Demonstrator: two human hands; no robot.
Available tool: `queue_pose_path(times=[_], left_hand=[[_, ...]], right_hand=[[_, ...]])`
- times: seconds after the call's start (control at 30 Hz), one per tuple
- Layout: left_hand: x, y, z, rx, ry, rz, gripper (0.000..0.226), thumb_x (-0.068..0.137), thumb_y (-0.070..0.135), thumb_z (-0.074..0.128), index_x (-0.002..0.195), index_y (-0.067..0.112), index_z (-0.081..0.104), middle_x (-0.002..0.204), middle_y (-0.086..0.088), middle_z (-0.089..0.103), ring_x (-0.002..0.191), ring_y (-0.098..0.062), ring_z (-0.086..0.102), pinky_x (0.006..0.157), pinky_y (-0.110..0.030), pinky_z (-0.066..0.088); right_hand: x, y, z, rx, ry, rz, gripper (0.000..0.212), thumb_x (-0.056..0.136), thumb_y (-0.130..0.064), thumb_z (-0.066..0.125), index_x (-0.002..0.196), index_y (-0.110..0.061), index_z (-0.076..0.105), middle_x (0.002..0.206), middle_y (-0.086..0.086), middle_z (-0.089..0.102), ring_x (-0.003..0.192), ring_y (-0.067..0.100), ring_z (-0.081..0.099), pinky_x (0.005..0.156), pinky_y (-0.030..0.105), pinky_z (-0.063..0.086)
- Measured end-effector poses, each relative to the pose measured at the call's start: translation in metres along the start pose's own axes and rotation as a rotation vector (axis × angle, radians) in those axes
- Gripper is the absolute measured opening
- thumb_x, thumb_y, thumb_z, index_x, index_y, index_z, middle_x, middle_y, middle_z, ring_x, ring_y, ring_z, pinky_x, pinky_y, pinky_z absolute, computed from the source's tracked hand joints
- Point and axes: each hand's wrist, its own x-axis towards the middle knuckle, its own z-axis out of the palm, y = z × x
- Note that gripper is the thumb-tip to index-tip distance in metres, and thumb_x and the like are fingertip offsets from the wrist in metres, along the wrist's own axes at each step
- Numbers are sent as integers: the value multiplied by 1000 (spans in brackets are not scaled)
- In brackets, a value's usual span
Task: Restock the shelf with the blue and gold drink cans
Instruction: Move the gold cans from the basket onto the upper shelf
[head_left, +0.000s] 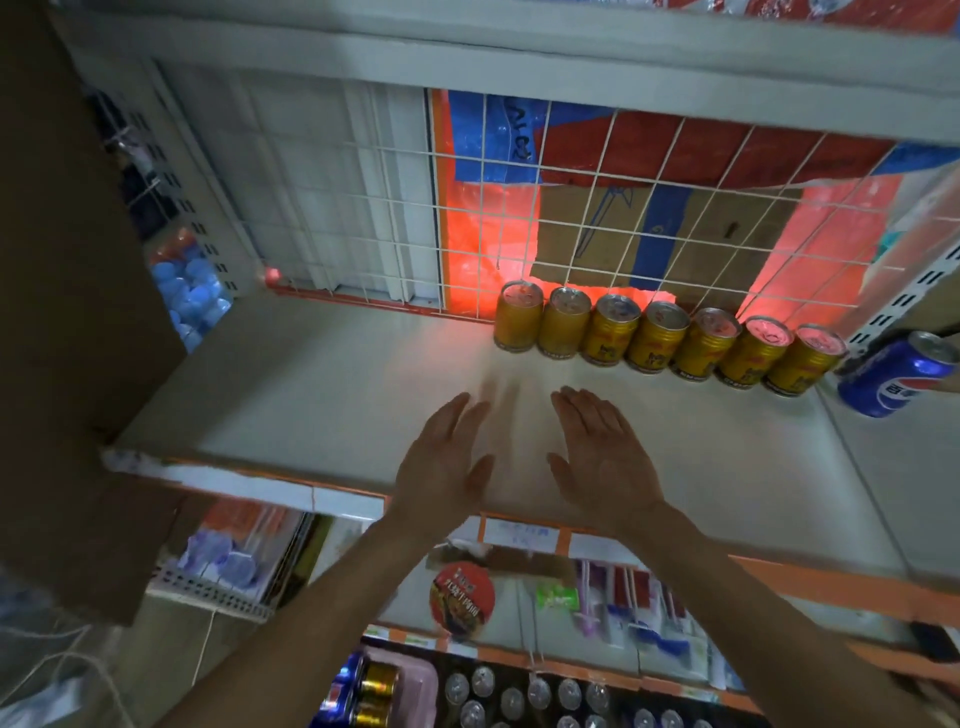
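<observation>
Seven gold cans (670, 338) upright along shelf (311, 395) rear, blue Pepsi can (896, 374) tilted at right, left hand (441, 462) and right hand (602, 462) flat, spread, grasping nothing.

Brightness: dim, cool light overall; the lower corners of the frame fall nearly dark.
Light source: red-orange glow through the wire grid (571, 208) at upper centre, strongest behind the gold cans (660, 338).
Glare: pink sheen on the can tops and a red tint on the shelf (311, 395) just in front of them.
Blur: fingertips of the left hand (441, 462) smeared; the right hand (602, 462) is slightly soft.
Distortion: wide-angle bending, with shelf edges curving toward the frame's sides.
Focus: goods at the bottom are soft.
</observation>
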Motion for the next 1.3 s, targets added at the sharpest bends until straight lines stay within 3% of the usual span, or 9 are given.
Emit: queue_pose_path(times=[0.1, 0.2, 0.33, 0.47, 0.57, 0.73, 1.0, 1.13, 1.3], left_hand=[[-38, 12, -2, 24, 35, 34, 59, 88, 24, 66, 144, 11, 51, 149, -18, 48, 132, -39, 51, 101, -52, 52], [-84, 28, -2, 11, 54, -19, 57, 92, 28, 60, 146, 14, 48, 152, -13, 45, 138, -33, 46, 110, -45, 44], [-151, 29, 14, 26, 32, -141, 54, 96, 33, 57, 146, 16, 47, 155, -10, 41, 142, -30, 40, 110, -51, 42], [-216, 25, 24, 72, -46, -251, 56, 96, 41, 45, 147, 17, 46, 154, -10, 42, 141, -31, 41, 108, -54, 43], [-252, 23, 30, 91, -53, -286, 55, 92, 32, 57, 144, 16, 49, 151, -10, 47, 136, -32, 48, 103, -54, 47], [-298, 9, 61, 56, -91, -377, 55, 88, 26, 69, 140, 14, 55, 149, -8, 50, 134, -30, 50, 105, -49, 47], [-386, -82, 146, -28, -141, -459, 52, 88, 32, 60, 135, 10, 58, 134, -12, 60, 112, -36, 64, 86, -48, 56], [-442, -139, 207, 28, -200, -533, 59, 83, 28, 64, 139, 13, 56, 139, -11, 59, 120, -34, 60, 98, -45, 53], [-501, -212, 301, 3, -325, -615, 66, 88, 24, 71, 148, 18, 44, 152, -7, 47, 136, -32, 47, 111, -48, 42]], right_hand=[[-28, -16, -3, 84, -71, -43, 69, 86, -26, 67, 146, -1, 47, 149, 19, 50, 137, 37, 48, 116, 49, 32], [-61, -35, -9, 175, -128, -84, 67, 93, -26, 63, 151, -2, 40, 156, 17, 41, 144, 35, 39, 121, 43, 22], [-105, -58, -8, 299, -86, -174, 62, 92, -38, 48, 142, -2, 52, 144, 17, 55, 133, 34, 52, 114, 44, 35], [-149, -72, 4, 367, -159, -235, 60, 96, -38, 52, 147, -6, 47, 149, 13, 51, 139, 31, 46, 116, 49, 38], [-175, -82, 13, 377, -247, -272, 61, 100, -41, 52, 151, -10, 42, 154, 10, 46, 143, 28, 40, 118, 46, 36], [-206, -97, 44, 345, -384, -305, 66, 94, -39, 58, 150, -9, 43, 151, 12, 49, 138, 33, 47, 113, 45, 38], [-273, -147, 172, 326, -625, -248, 65, 89, -36, 59, 145, -4, 48, 147, 16, 52, 135, 36, 50, 111, 49, 40], [-320, -181, 254, 271, -819, -238, 68, 101, -42, 47, 158, -15, 23, 164, 5, 25, 150, 29, 25, 119, 42, 26], [-380, -204, 375, 247, -893, -309, 66, 97, -36, 55, 154, -11, 33, 157, 11, 39, 143, 32, 39, 114, 45, 38]])
